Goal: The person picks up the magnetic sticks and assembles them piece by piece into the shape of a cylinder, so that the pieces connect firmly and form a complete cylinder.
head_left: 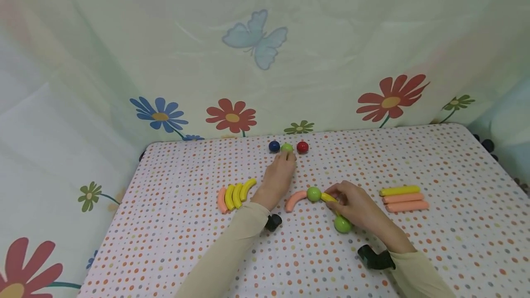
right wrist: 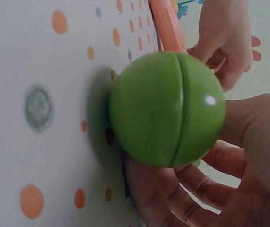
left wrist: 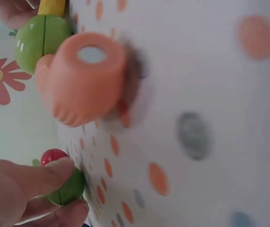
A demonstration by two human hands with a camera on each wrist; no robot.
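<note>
My left hand [head_left: 279, 174] reaches to the back of the table and pinches a green ball [head_left: 287, 147] between thumb and fingers. That ball sits between a dark blue ball [head_left: 274, 146] and a red ball [head_left: 302, 147]. My right hand [head_left: 357, 203] holds a yellow stick [head_left: 328, 197], mostly covered by the fingers. The stick's far end meets a green ball [head_left: 313, 194], which joins a curved pink piece [head_left: 295, 200]. At its near end is another green ball [right wrist: 168, 109], large in the right wrist view. The pink piece [left wrist: 87, 78] shows a pale disc on its end.
Left of my left forearm lie several curved yellow pieces [head_left: 237, 195] beside a curved pink one [head_left: 222, 200]. On the right, a straight yellow stick [head_left: 400, 191] lies against two pink sticks [head_left: 407, 206]. A flowered curtain [head_left: 323, 49] hangs behind the dotted table [head_left: 182, 243].
</note>
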